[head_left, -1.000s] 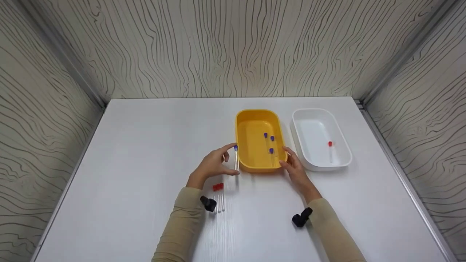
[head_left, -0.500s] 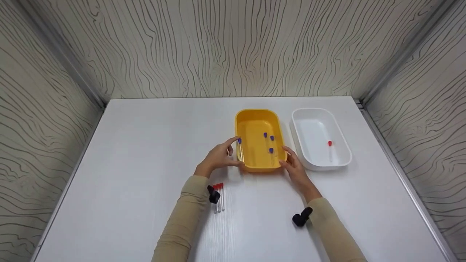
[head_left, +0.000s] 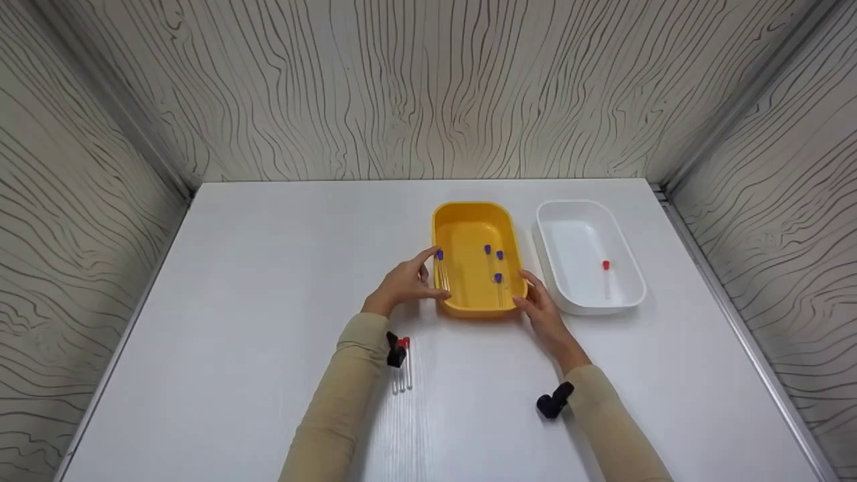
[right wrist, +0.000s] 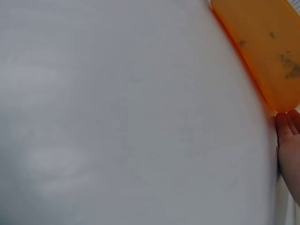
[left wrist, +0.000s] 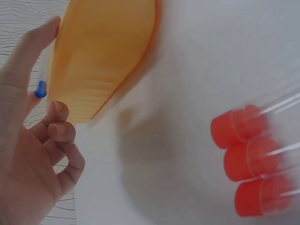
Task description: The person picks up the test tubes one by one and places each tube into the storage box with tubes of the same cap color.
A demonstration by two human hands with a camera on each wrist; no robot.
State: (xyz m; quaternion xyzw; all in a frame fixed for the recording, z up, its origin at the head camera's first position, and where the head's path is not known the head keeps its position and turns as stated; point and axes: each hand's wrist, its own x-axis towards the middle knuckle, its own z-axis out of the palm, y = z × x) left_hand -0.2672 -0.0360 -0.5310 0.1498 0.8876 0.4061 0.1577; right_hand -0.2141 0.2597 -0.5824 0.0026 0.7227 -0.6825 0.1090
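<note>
My left hand (head_left: 402, 284) pinches a clear blue-capped test tube (head_left: 442, 274) lengthwise between forefinger and thumb. It hangs at the left rim of the yellow tray (head_left: 472, 312), just inside it. In the left wrist view only the blue cap (left wrist: 41, 89) and a little of the tube show beside the tray wall. Several tubes with blue caps (head_left: 498, 277) lie in the tray's right half. At the tray's front right corner my right hand (head_left: 548, 320) grips the rim, thumb in front and fingers at the side. The right wrist view catches those fingers (right wrist: 281, 123) against the tray.
A white tray (head_left: 576, 244) stands to the right, with one red-capped tube (head_left: 606, 274) in it. Red-capped tubes (head_left: 409, 365) lie side by side on the white table below my left wrist, partly hidden by the wrist camera (head_left: 396, 353).
My left hand has carried the blue-capped test tube from outside the yellow tray's left side up and right, over its rim. The right hand stays on the corner.
</note>
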